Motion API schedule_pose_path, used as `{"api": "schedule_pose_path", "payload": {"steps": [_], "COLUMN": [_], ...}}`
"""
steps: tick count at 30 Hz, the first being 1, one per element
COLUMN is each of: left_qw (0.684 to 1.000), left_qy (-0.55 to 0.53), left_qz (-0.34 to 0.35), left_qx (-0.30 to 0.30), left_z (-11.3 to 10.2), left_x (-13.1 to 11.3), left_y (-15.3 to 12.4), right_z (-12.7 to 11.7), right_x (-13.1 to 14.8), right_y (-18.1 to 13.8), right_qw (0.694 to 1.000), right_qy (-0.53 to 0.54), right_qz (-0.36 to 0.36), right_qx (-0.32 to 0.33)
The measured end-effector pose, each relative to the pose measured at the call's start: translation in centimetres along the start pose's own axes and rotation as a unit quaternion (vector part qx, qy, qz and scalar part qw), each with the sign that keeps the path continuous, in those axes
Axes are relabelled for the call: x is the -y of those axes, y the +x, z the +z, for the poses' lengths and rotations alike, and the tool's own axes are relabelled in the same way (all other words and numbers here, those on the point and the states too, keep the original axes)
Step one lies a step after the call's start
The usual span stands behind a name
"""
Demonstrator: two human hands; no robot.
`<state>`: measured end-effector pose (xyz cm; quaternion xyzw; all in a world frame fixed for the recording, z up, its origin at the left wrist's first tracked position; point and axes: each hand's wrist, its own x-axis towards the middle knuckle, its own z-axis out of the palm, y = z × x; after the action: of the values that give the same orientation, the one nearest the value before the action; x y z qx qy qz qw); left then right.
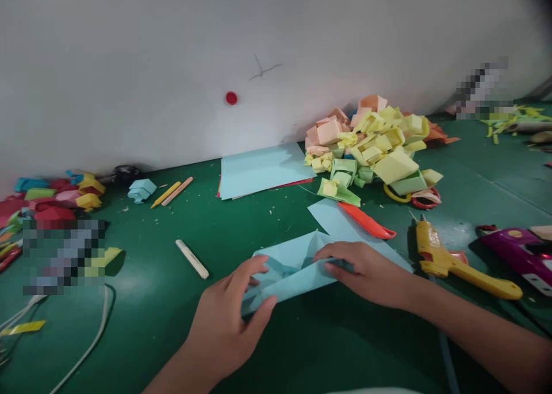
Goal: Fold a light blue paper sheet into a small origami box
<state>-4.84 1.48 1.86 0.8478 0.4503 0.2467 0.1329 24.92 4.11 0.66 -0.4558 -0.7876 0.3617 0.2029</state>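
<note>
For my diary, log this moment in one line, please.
left hand: curled at folded paper; right hand: pinching its right end; nearby: glue gun

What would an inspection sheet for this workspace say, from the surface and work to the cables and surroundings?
Surface: green tabletop, with small pale specks.
Job's things: folded light-blue paper with raised walls; flat blue sheet behind it, orange-red tool at its edge.
Clutter: peach, yellow and green paper pile at back right; mixed-colour paper pile at left; glue gun and purple object at right.
Grips: left grip curves around the folded paper's left end, thumb and fingers apart; right grip pinches its near wall towards the right end.
Cables: white cable at left; blue-grey cable at lower right.
Surroundings: pale wall with red round spot; other people, nothing seen.
</note>
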Motion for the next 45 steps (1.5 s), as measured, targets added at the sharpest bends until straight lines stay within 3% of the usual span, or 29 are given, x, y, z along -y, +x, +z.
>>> {"api": "schedule_pose_path", "payload": {"steps": [4, 8, 12, 16, 22, 29, 37, 45], "left_qw": [0.975, 0.959, 0.958, 0.951, 0.948, 0.951, 0.949, 0.949], "left_qy": [0.158, 0.195, 0.218, 0.224, 0.203, 0.163, 0.179, 0.146], "left_qz": [0.135, 0.201, 0.188, 0.195, 0.181, 0.182, 0.188, 0.204], "left_qx": [-0.077, -0.051, -0.01, 0.088, 0.168, 0.19, 0.179, 0.191], "left_z": [1.0, 1.8, 2.0, 2.0, 2.4, 3.1, 3.6, 3.7], "left_x": [-0.7, -0.7, -0.4, 0.1, 0.9, 0.9, 0.4, 0.0], "left_y": [0.3, 0.4, 0.6, 0.7, 0.6, 1.3, 0.9, 0.5], "right_z": [0.8, 1.1, 0.9, 0.8, 0.8, 2.6, 3.5, 3.9], "right_x": [-0.5, -1.1, -1.7, -2.5, -2.1, 0.4, -0.9, -1.0], "right_y": [-0.2, -0.2, 0.2, 0.6, 0.3, -0.9, -1.6, -1.5], "right_qw": [0.997, 0.992, 0.989, 0.978, 0.949, 0.93, 0.932, 0.933], "right_qy": [-0.068, -0.104, -0.102, -0.123, -0.241, -0.32, -0.333, -0.333], "right_qz": [-0.033, -0.044, -0.078, -0.111, -0.151, -0.18, -0.145, -0.134], "right_qx": [-0.032, -0.053, -0.08, -0.13, -0.139, -0.02, 0.01, -0.015]}}
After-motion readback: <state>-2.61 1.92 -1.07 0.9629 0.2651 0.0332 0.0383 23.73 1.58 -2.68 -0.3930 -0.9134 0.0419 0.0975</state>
